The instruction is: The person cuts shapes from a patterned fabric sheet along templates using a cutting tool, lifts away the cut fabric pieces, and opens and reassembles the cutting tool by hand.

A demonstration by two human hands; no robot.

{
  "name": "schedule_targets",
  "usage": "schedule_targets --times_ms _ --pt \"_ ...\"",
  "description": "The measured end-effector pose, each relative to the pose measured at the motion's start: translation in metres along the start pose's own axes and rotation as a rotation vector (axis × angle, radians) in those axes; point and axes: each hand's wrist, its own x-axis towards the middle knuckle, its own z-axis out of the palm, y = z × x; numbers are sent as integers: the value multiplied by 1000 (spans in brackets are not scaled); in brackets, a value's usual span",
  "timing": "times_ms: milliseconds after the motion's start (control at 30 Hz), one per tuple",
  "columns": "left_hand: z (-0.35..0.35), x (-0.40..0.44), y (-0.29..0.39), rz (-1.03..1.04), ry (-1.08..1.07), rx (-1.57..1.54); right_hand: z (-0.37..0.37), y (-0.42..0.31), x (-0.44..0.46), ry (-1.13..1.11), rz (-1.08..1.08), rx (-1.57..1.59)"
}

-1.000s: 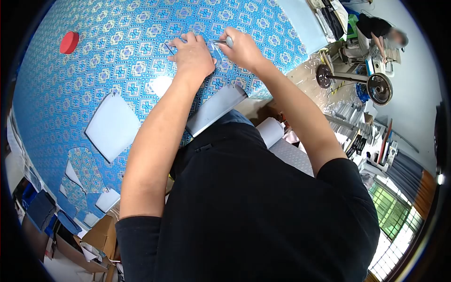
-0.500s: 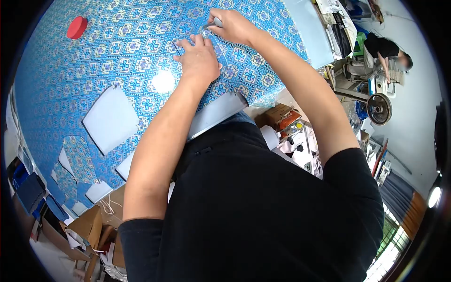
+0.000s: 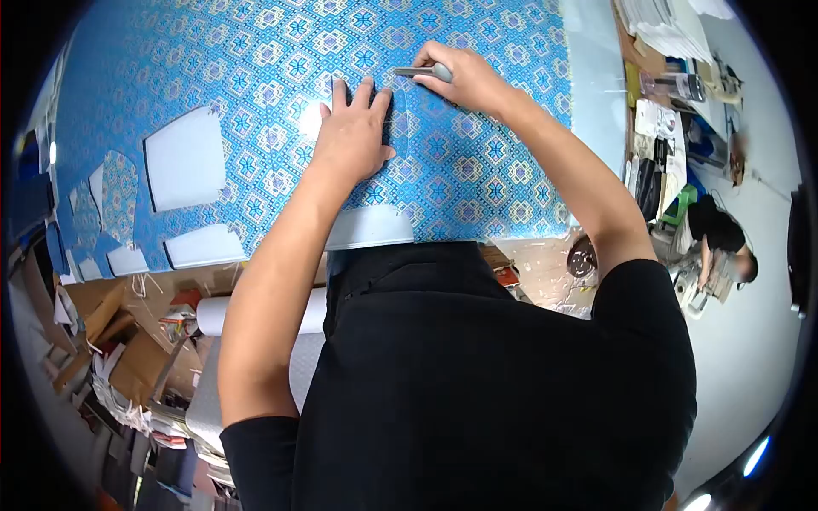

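Blue patterned fabric [image 3: 273,128] covers the table. My left hand [image 3: 354,132] lies flat with fingers spread on what looks like a clear template [image 3: 402,128], whose curved edge shows faintly beside it. To its upper right, my right hand [image 3: 456,77] is closed round a grey-handled knife [image 3: 426,72], its tip pointing left over the fabric. Whether the tip touches the fabric I cannot tell. A four-sided cut-out [image 3: 185,159] on the left shows the pale surface below, and another opening [image 3: 371,227] lies at the front edge.
Loose patterned pieces [image 3: 119,196] lie at the left. A white roll [image 3: 213,316] and cardboard boxes [image 3: 136,366] are below the table's front edge. At the right stand a side table with papers [image 3: 656,119] and a seated person in black [image 3: 722,232].
The view has turned and shifted. My right hand with the knife has moved from above my left hand to its upper right. My left hand still presses flat, its fingers straighter.
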Motion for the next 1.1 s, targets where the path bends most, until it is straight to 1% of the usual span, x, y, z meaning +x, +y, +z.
schedule_targets --times_ms 67,133,200,233,267,333,367,400,467,500,700,833,933,1100 --pt "1 0 2 -37 22 -15 -8 14 11 -88 -175 -64" --pt "1 -2 5 -62 9 -24 -18 15 21 -143 -226 -61" --pt "1 0 7 -99 -3 -25 -29 14 37 -290 -401 -143" --pt "1 1 9 -114 -17 -29 -23 26 46 -297 -455 -145" --pt "1 2 9 -127 -13 -25 -26 24 53 -299 -469 -142" --pt "2 1 11 -149 -36 11 -35 12 63 -416 -470 -219" --pt "1 -1 13 -156 -48 10 -39 7 68 -439 -501 -227" --pt "-2 -1 16 -207 -40 14 -39 5 72 -444 -500 -216" --pt "-4 1 17 -267 -60 -9 -39 2 80 -556 -484 -277" --pt "-5 2 18 -269 -64 -10 -40 1 80 -538 -536 -268" --pt "-7 3 18 -287 -96 -32 -40 -2 85 -529 -600 -254" --pt "-9 2 18 -276 -85 -45 -39 1 89 -549 -612 -240" --pt "-9 3 18 -276 -91 -49 -37 1 88 -578 -559 -272" --pt "-8 3 18 -265 -81 -34 -27 16 88 -538 -556 -209"
